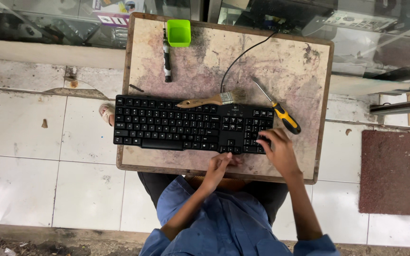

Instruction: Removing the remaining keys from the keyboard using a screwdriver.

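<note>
Keyboard: I see the black plastic computer keyboard (193, 124) flat across the worn wooden tabletop (281, 61), near its front edge.
Right grip (277, 150): fingers spread on the number pad, steadying it, grasping nothing.
Left grip (219, 167): curled at the keyboard's front edge; I cannot tell its hold.
Tools: wooden-handled paintbrush (209, 100) and yellow-handled screwdriver (277, 107) lie just behind, within reach.

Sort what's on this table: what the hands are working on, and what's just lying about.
In hand:
- black keyboard, with the right hand on its number-pad end
- left hand at its front edge

Lying about:
- paintbrush
- yellow-handled screwdriver
- green cup
- black pen
</note>
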